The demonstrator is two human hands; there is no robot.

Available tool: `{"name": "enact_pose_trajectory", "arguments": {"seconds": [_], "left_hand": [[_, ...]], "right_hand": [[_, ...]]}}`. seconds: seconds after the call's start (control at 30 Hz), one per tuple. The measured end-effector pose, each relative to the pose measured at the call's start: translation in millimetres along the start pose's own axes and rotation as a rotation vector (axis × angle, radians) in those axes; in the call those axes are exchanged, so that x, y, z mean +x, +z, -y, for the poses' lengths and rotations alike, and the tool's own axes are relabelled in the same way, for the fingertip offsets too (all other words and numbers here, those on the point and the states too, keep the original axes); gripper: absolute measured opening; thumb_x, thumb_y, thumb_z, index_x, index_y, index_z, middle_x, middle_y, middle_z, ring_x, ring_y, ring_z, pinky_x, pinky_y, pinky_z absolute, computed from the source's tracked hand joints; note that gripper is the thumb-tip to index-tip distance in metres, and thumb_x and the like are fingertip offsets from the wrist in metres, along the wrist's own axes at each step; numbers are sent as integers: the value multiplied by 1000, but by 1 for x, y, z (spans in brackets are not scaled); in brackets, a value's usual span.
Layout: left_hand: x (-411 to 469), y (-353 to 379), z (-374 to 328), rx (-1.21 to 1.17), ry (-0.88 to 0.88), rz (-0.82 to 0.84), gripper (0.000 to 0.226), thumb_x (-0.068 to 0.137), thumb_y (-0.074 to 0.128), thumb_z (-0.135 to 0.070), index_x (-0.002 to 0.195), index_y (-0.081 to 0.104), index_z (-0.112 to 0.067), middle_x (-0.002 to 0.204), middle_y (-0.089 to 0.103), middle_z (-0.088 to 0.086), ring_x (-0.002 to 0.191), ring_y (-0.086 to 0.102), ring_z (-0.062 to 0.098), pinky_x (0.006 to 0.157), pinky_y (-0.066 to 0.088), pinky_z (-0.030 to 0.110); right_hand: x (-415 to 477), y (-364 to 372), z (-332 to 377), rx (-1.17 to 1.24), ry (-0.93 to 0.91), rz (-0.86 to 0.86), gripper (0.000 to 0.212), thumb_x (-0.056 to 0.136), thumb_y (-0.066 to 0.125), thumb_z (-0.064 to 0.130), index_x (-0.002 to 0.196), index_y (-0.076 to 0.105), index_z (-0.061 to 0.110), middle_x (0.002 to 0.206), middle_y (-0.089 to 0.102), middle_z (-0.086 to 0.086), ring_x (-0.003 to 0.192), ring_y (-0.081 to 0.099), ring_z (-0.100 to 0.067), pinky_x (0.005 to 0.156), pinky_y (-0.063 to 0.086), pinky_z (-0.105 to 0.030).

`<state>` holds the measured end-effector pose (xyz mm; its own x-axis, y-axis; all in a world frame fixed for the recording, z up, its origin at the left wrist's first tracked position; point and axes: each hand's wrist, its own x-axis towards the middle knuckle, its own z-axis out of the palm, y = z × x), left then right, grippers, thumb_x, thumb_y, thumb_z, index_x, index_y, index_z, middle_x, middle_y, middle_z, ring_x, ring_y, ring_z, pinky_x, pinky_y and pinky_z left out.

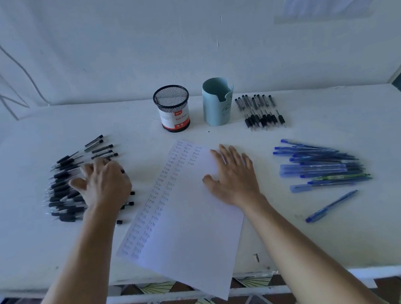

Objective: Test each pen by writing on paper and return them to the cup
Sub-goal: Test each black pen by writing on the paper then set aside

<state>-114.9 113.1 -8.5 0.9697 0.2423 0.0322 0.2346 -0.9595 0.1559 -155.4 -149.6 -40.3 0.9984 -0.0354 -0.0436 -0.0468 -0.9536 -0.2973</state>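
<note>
The right hand point(232, 175) lies flat, fingers spread, on the paper point(187, 231). The left hand point(103, 183) bends its fingers onto the black pens point(63, 194); whether it grips one I cannot tell. The mesh cup point(172, 108) and blue cup point(217, 101) stand behind on the white table point(360, 232), by a pale wall point(128, 46).

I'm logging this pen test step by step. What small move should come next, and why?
Probably the left hand should pinch one pen: it rests spread on the black pens, seemingly holding none, while the right hand lies flat on the paper, steadying it.
</note>
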Motion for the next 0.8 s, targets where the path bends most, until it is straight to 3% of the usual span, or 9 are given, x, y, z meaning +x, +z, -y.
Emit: {"name": "enact_pose_trajectory", "arguments": {"seconds": [0.1, 0.2, 0.3, 0.43, 0.53, 0.6, 0.7, 0.8], "left_hand": [[-2, -1, -4, -253, 78, -156, 14, 96, 63, -19, 104, 69, -9, 120, 61, 15, 118, 43, 36, 92, 29, 48], [-4, -8, -13, -457, 325, -361, 19, 99, 60, -25, 104, 68, -9, 107, 72, 11, 109, 57, 36, 88, 38, 46], [-13, -19, -30, -685, 455, -450, 24, 104, 48, -29, 113, 67, -17, 99, 73, -3, 90, 63, 21, 82, 45, 36], [-27, -29, -61, -1228, 353, -217, 26, 108, 31, -34, 105, 57, -34, 67, 45, -8, 57, 42, 11, 55, 38, 31], [-30, -35, -76, -1627, 204, 77, 37, 109, 30, -38, 91, 59, -22, 62, 31, -4, 52, 20, 12, 49, 15, 26], [-31, -38, -83, -1735, 121, 195, 42, 107, 30, -31, 83, 60, -15, 55, 29, -2, 52, 11, 16, 50, 9, 29], [-32, -38, -91, -1810, 67, 209, 30, 96, 30, -16, 93, 60, -14, 49, 31, -1, 45, 13, 13, 48, 10, 25], [-25, -35, -96, -1936, -38, 207, 28, 97, 31, -20, 105, 58, -14, 57, 37, -1, 43, 17, 11, 46, 13, 24]], "right_hand": [[1, -2, -4, 8, -14, 42, 73, 95, 40, 51, 159, 14, 27, 168, 2, 2, 154, -2, -19, 122, -1, -43], [4, -7, -12, -23, -49, 122, 72, 98, 35, 56, 159, 7, 31, 168, -4, 5, 154, -7, -17, 122, -3, -42], [5, -9, -19, -79, -79, 167, 73, 98, 27, 64, 159, 1, 34, 167, -9, 7, 153, -12, -14, 121, -9, -48], [1, -5, -20, -142, -98, 144, 72, 98, 19, 67, 158, -5, 35, 166, -12, 9, 152, -16, -15, 118, -18, -52], [1, -1, -21, -138, -99, 109, 72, 98, 20, 66, 159, -4, 34, 167, -11, 8, 153, -15, -16, 120, -14, -52], [0, 0, -21, -132, -101, 92, 72, 98, 20, 65, 159, -3, 33, 167, -10, 7, 153, -13, -16, 120, -13, -52], [0, 1, -22, -130, -108, 85, 72, 98, 20, 65, 159, -3, 33, 167, -10, 7, 153, -13, -16, 121, -13, -52], [0, 1, -22, -126, -112, 84, 72, 98, 20, 64, 159, -4, 32, 167, -11, 7, 153, -14, -16, 120, -13, -52]]}}
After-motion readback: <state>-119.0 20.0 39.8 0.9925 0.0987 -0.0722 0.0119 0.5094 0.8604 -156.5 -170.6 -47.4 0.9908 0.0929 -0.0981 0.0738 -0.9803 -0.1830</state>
